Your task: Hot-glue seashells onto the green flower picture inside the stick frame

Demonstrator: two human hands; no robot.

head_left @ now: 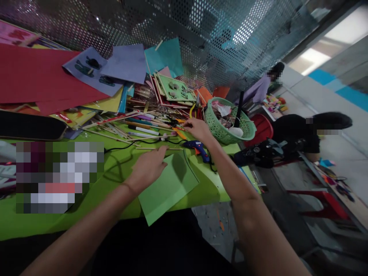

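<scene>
A green sheet of paper (169, 188) lies near the front edge of the green table (94, 207). My left hand (150, 165) is at its upper left, fingers bent together; whether anything is between them is hidden. Beyond the sheet, my right hand (197, 129) reaches to the pile of pens and sticks, its fingertips pinched at small items I cannot make out. Just below that hand sits a blue glue gun (198, 148) with an orange trigger. A thin stick (149, 148) lies between the two hands.
A green basket (220, 126) of scraps stands at the right. Behind are a framed green picture (175, 89), purple sheets (126, 63) and red paper (43, 76). A black cable (123, 147) crosses the table. Other people and a red chair (322, 203) are at the right.
</scene>
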